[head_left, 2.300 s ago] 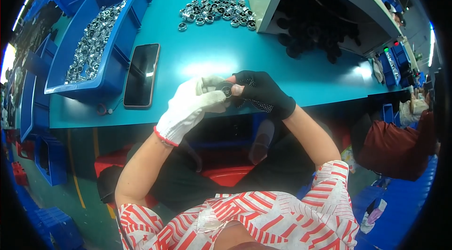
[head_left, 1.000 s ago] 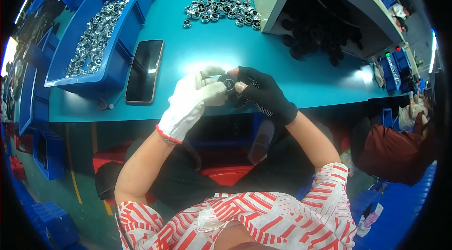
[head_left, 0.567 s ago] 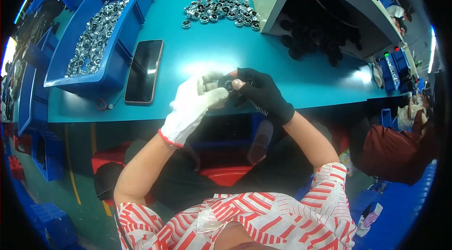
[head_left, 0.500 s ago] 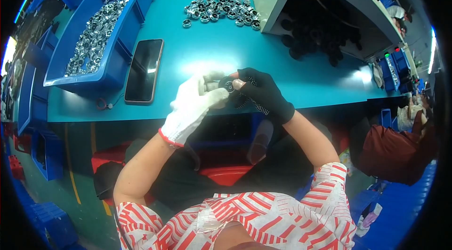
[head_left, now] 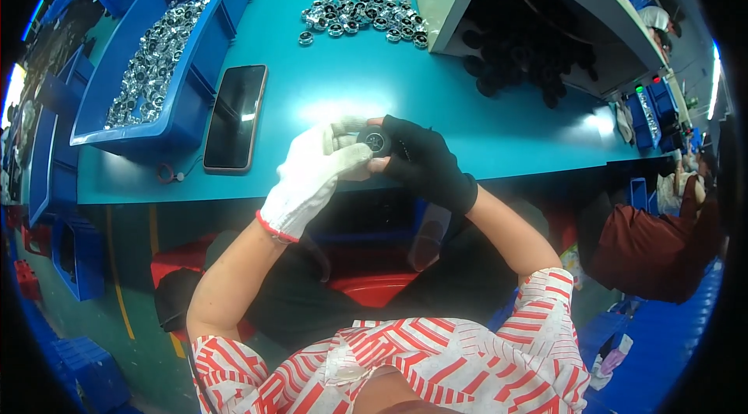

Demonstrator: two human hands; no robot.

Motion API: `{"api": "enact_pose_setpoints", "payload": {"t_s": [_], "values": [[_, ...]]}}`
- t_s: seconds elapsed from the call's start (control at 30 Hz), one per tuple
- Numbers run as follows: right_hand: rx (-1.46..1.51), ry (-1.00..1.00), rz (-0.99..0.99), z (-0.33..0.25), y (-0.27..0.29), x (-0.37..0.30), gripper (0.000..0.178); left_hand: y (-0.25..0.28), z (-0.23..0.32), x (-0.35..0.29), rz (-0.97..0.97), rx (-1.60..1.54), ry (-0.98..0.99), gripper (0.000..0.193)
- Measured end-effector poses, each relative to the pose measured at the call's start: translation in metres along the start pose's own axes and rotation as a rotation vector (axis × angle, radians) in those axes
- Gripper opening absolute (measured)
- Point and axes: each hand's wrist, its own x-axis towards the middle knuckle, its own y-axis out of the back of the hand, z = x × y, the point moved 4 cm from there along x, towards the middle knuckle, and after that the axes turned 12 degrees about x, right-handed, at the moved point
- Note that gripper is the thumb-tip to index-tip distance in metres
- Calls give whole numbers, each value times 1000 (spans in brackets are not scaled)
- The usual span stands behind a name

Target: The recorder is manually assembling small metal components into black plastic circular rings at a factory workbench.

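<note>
Between my hands, over the front part of the table, is a small round black knob-like part (head_left: 375,143) with a marked face turned up. My left hand (head_left: 315,164), in a white glove with a red cuff, pinches its left side with the thumb on the face. A black fingerless glove covers my right hand (head_left: 428,158), whose bare fingertips grip the part's right side. Farther off lies a loose pile of small shiny silver rings with dark centres (head_left: 366,12). The part's underside is hidden by my fingers.
At left a blue bin (head_left: 128,136) holds many silver parts; a dark phone (head_left: 235,119) lies beside it. A light-coloured open-fronted housing (head_left: 448,1) at right holds black round parts (head_left: 530,63). The turquoise table's front edge (head_left: 179,202) runs just before me.
The black part has turned so its marked face shows more fully. My right fingers have shifted to its right edge, and that hand has rolled and moved slightly left.
</note>
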Motion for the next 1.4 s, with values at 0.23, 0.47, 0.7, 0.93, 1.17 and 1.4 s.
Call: {"api": "enact_pose_setpoints", "payload": {"t_s": [0.23,0.47,0.7,0.93,1.17,1.4], "values": [[-157,10,-42,-9,0,4,44,-4,6,-3,-19,-69,20,43],[-250,68,-13,-9,-4,2,40,-4,1,-1,15,-50,44,44],[-313,154,-26,-7,-5,3,45,-3,1,-1,3,-72,55,42],[-459,165,-51,-7,-7,-1,47,-2,0,0,24,-63,42,41],[-387,153,-21,-7,1,0,51,-2,-1,3,-92,-236,57,44],[-237,102,-44,-6,4,1,55,-2,15,-4,47,151,-86,41]]}}
